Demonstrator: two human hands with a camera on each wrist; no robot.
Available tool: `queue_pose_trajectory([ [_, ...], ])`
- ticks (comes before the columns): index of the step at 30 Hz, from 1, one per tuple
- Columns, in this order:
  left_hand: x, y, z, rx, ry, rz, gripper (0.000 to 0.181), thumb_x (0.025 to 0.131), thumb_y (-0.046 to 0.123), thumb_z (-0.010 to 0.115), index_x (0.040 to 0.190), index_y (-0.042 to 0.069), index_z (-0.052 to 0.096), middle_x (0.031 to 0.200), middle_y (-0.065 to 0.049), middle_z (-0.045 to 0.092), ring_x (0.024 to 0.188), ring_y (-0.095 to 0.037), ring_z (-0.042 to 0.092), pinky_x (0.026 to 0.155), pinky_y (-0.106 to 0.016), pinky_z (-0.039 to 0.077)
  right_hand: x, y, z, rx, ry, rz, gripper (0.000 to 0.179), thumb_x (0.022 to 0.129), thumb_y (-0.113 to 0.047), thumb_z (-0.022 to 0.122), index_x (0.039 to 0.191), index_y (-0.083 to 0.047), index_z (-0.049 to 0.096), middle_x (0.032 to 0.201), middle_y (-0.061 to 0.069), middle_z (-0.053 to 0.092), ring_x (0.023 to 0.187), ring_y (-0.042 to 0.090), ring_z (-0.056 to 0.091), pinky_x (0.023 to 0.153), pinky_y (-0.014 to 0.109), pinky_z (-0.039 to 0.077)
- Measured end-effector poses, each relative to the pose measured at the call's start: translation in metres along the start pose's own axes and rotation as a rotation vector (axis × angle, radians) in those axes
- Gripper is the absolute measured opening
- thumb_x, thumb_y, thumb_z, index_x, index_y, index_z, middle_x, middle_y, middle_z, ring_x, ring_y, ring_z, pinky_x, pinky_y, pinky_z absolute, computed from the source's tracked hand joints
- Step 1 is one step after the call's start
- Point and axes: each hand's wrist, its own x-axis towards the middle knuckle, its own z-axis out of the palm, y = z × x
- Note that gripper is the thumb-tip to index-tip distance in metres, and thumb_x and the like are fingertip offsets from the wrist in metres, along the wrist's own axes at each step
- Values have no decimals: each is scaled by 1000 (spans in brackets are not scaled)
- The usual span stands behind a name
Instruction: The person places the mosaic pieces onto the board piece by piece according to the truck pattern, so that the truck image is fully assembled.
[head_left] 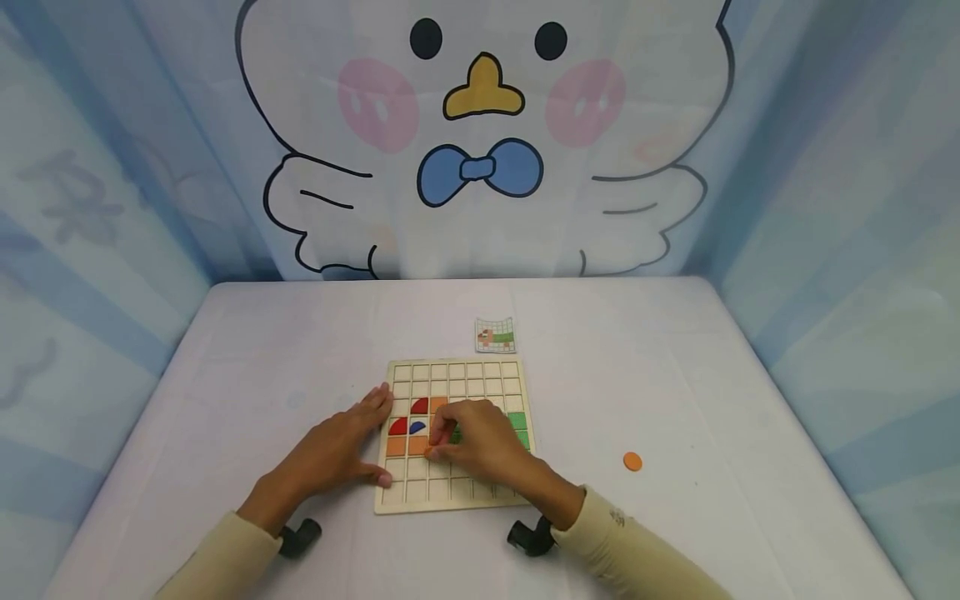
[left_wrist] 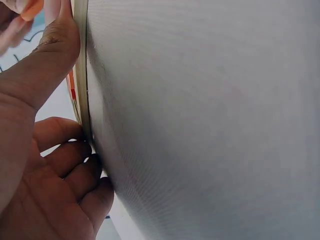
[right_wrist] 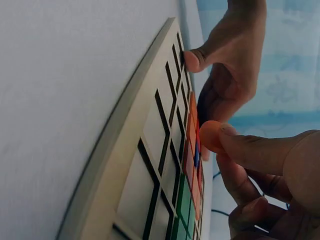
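A wooden grid board [head_left: 420,493] lies flat on the white table. My left hand [head_left: 337,442] rests along its left edge, fingers and thumb touching the side. Over the middle of the board, my right hand [head_left: 483,437] pinches an orange disc [right_wrist: 211,136] between thumb and fingertip. Set in the cells are red quarter-round pieces [head_left: 398,427], a blue and white piece [head_left: 417,427], orange squares [head_left: 395,447] and green squares [head_left: 517,421]. The right hand hides several middle cells.
A second orange disc [head_left: 633,461] lies on the table to the right of the board. Behind the board is a small picture card [head_left: 495,335] with a gridded coloured pattern. A printed curtain [head_left: 480,233] stands at the table's back edge, with others along the sides.
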Motion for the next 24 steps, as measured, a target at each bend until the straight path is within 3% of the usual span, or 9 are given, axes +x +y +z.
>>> queue_pose_trajectory([
  [9, -1, -2, 1, -3, 10, 15, 123, 71, 53, 93, 165, 3, 34, 176, -17, 26, 161, -40, 31, 120, -65, 41, 15, -12, 24, -68, -15, 1, 22, 86, -18, 91, 79, -22, 70, 68, -14, 61, 63, -1, 54, 57, 19, 44],
  [18, -3, -2, -1, -1, 19, 29, 122, 70, 52, 93, 165, 1, 34, 175, -18, 26, 161, -40, 32, 120, -64, 41, 16, -21, 23, -103, -52, 2, 23, 83, -14, 92, 74, -22, 73, 65, -14, 61, 62, 1, 55, 54, 21, 44],
  [24, -2, -2, -1, -12, 17, 37, 122, 71, 52, 93, 165, 1, 34, 175, -18, 26, 161, -40, 31, 120, -65, 41, 17, -16, 23, -74, -50, 3, 22, 82, -15, 93, 74, -22, 74, 66, -15, 64, 62, 0, 56, 55, 20, 44],
])
